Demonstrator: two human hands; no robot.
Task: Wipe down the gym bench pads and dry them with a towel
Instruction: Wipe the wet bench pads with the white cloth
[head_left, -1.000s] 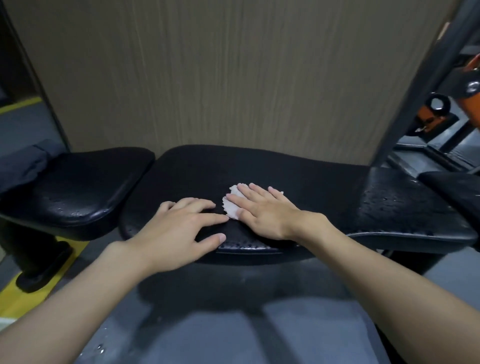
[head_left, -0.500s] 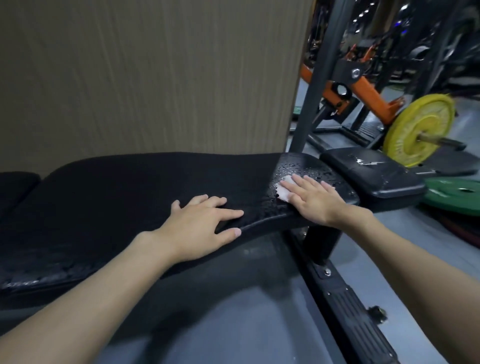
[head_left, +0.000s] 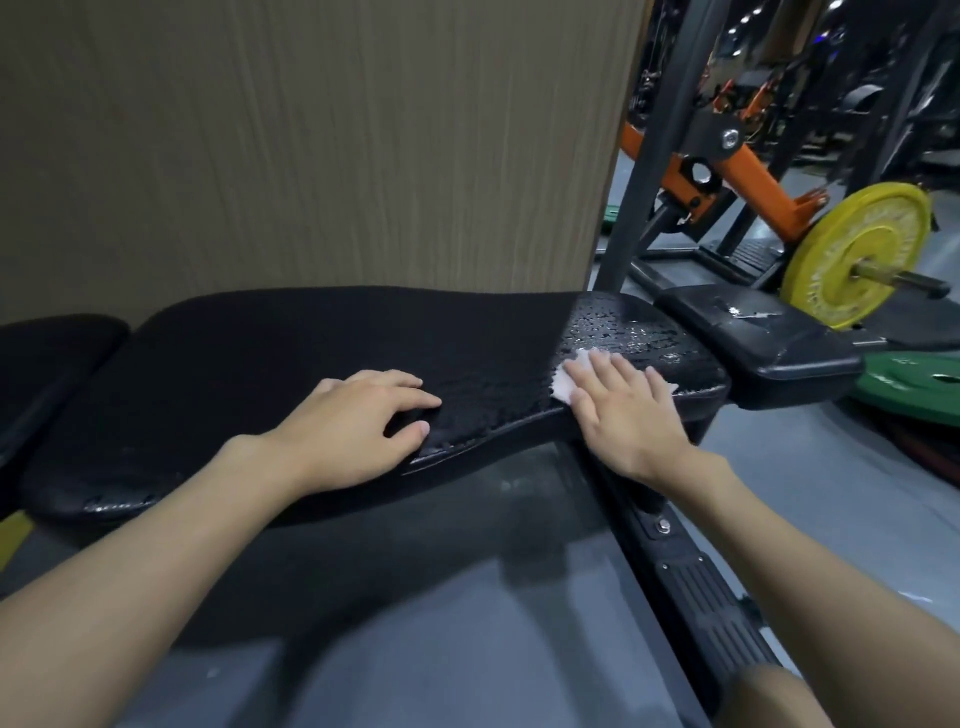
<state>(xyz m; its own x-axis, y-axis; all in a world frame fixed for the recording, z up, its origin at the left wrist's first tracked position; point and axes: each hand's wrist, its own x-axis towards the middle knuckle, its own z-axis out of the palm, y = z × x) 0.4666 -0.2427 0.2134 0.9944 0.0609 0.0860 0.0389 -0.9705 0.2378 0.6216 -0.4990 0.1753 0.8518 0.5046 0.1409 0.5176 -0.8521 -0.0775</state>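
I see my right hand (head_left: 626, 415) lying flat and open on a small white cloth (head_left: 719, 383), pressing it onto the far right end of the long black bench pad (head_left: 311, 353). The hand does not grip the cloth, it just pins it down with spread fingers. My left hand (head_left: 358, 421) is also open, with nothing in it, resting on the front edge of the same pad to steady me. The right end of the pad is shiny with many water drops (head_left: 623, 327), so I think that part is not yet wiped dry. The middle looks dull and drier. A smaller black pad (head_left: 753, 332) sits just beside the wet end, and it has some wet spots too. The cloth looks thin, soft and very light, so it will bunch up or slip out if I push too loosely. I would keep my palm flat on its middle and press down. The pad looks firm and a bit squishy, and slippery where it is wet. Behind the bench is a yellow weight plate (head_left: 857, 254), well apart from my hands
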